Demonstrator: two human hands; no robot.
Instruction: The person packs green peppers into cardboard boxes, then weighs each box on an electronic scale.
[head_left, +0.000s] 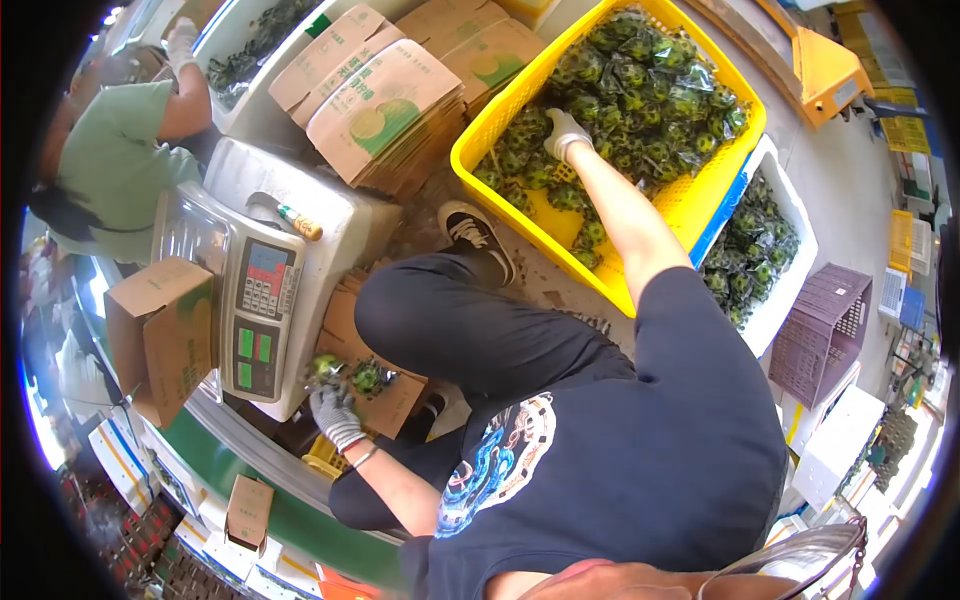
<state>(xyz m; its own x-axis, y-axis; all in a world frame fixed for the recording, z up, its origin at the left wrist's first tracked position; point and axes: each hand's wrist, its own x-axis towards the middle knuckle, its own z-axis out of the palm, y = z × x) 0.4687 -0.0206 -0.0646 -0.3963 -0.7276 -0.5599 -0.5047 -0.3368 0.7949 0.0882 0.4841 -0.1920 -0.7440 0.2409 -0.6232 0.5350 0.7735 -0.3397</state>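
Observation:
My left hand (337, 413), in a grey-white glove, is low beside the scale. Its fingers are closed at a plastic-wrapped green fruit (326, 367) over an open cardboard box (385, 405). Another wrapped green fruit (369, 378) lies in that box, just right of my fingertips. My right hand (567, 133), also gloved, reaches into the yellow crate (545, 225). There its fingers curl down onto the heap of wrapped green fruits (640, 100); the fingertips and whatever they grip are partly hidden.
A digital scale (268, 290) carries a brown carton (165, 335). Flat cartons (385, 105) are stacked ahead. A white bin (760, 255) of wrapped fruits and a purple crate (822, 325) stand right. At upper left, a person in a green shirt (120, 165) works by another bin.

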